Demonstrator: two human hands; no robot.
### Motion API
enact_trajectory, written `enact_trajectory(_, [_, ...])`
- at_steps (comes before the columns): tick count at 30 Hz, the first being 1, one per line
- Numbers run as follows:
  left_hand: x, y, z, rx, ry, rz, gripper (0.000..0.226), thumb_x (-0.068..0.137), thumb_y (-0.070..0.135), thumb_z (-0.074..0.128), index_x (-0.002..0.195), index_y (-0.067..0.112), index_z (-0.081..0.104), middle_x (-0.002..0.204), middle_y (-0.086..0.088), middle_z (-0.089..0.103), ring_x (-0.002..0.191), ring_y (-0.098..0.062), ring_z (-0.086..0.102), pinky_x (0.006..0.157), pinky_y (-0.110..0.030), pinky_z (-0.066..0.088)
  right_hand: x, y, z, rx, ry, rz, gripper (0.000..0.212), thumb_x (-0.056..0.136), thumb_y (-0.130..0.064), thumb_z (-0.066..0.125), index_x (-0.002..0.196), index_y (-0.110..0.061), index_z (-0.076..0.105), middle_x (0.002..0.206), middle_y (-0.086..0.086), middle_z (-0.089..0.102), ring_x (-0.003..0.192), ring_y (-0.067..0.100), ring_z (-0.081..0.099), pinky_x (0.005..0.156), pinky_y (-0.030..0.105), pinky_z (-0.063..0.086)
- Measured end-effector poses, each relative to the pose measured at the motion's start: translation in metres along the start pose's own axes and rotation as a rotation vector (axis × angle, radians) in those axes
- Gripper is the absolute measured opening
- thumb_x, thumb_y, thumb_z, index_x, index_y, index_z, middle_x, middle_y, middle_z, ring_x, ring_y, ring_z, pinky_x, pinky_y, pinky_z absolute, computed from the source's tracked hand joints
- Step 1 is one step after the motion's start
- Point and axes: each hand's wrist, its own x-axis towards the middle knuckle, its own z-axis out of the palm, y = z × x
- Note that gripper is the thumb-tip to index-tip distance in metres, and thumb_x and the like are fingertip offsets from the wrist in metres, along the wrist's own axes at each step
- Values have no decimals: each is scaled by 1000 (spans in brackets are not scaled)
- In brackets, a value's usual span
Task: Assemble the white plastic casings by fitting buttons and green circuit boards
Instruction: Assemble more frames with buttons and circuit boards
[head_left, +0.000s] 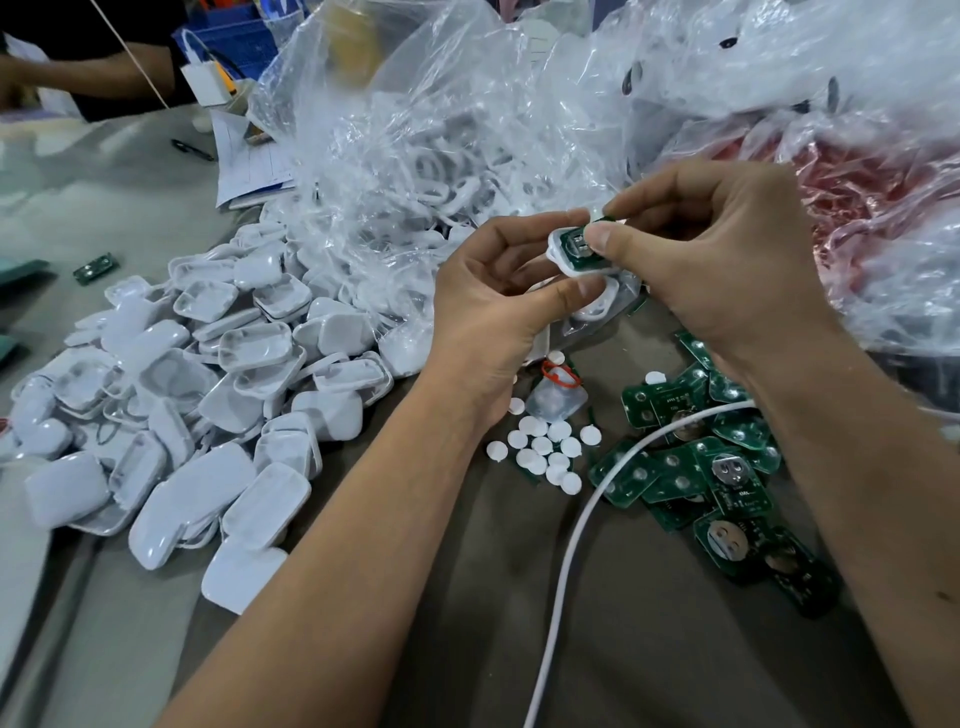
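Left hand: our left hand (493, 306) holds a white casing (574, 260) up above the table, with the thumb under it and the fingers curled round its far side.
Right hand: our right hand (717, 260) pinches a green circuit board (589, 241) between thumb and first finger, tight on it.
Where the board is: it sits at the open face of the casing, touching it. We cannot tell if it is all the way in.
Buttons: little round white buttons (545, 449) lie in a loose bunch on the table, under our hands and between our two arms.
More boards: a heap of green circuit boards (711, 467) lies to the right of the buttons, partly under our right arm.
Casing pile: a big pile of white casings (208, 395) lies on the left, beside our left arm.
Small bag: a tiny clear bag with a red band (558, 392) lies just above the buttons.
Big bags: a clear plastic bag (415, 156) with white parts spills out behind our hands, and a bag with red stuff (857, 208) lies to the right.
Cable: a white cable (576, 545) runs across the table and over the boards.
Table: the grey table (649, 649) holds all of this.
Far corner: another person's arm (104, 67) shows at the top left.
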Motion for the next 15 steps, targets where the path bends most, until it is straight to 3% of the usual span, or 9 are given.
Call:
enact_trajectory(4, [1, 0, -1, 11, -8, 5, 41, 74, -21, 76, 111, -4, 66, 113, -19, 75, 99, -30, 73, 92, -47, 60, 1, 3, 0, -52, -33, -23, 15, 78, -28, 89, 83, -16, 81, 70, 7, 74, 58, 17, 62, 59, 43, 58])
enact_trajectory(9, [1, -2, -3, 7, -16, 0, 42, 73, -22, 76, 111, -6, 65, 114, -23, 73, 99, -31, 73, 91, -45, 60, 1, 2, -2, -81, -67, -85, 9, 80, -20, 88, 86, -17, 81, 73, 9, 73, 58, 17, 57, 57, 37, 54])
enact_trajectory(11, [2, -3, -4, 10, -17, -7, 43, 73, -21, 76, 112, -6, 65, 112, -24, 73, 97, -30, 73, 90, -45, 60, 0, 0, -3, -116, -106, -131, 8, 82, -17, 86, 88, -21, 82, 74, 2, 73, 59, 19, 56, 57, 33, 51])
enact_trajectory(15, [4, -3, -7, 23, -29, -10, 44, 72, -20, 78, 111, -4, 66, 111, -22, 74, 97, -30, 73, 91, -45, 60, 2, 2, -7, -155, -161, -188, 10, 84, -16, 86, 92, -20, 83, 68, -21, 67, 59, 5, 50, 56, 12, 41])
